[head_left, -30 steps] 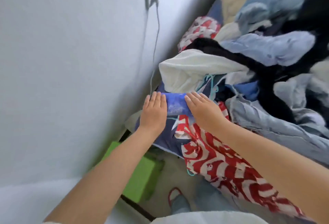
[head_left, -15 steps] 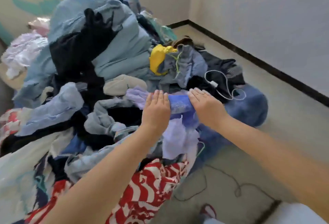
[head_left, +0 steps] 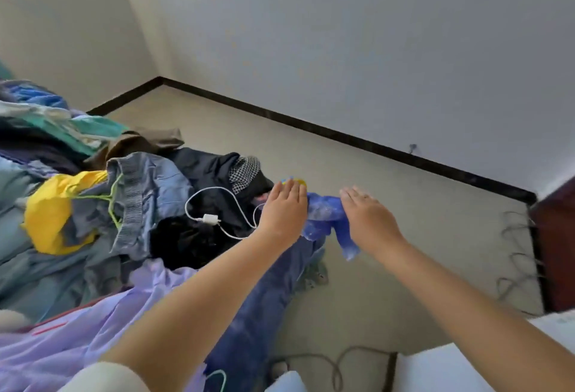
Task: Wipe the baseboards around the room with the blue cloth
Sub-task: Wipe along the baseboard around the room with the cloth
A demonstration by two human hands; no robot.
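A clothes pile (head_left: 93, 204) covers the floor's (head_left: 389, 204) left side. On it lie a yellow garment (head_left: 53, 217), a denim piece (head_left: 149, 192) and a white charger (head_left: 210, 219) with its cable. Dark cords (head_left: 516, 254) trail along the floor's right edge beside a brown cabinet (head_left: 557, 251).

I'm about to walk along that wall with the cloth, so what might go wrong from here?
The loose dark cords on the floor by the baseboard might catch a foot. The white charger cable lies close to the left hand and may snag. The blue cloth between both hands, right hand included, hangs down and might drag over the clothes pile.
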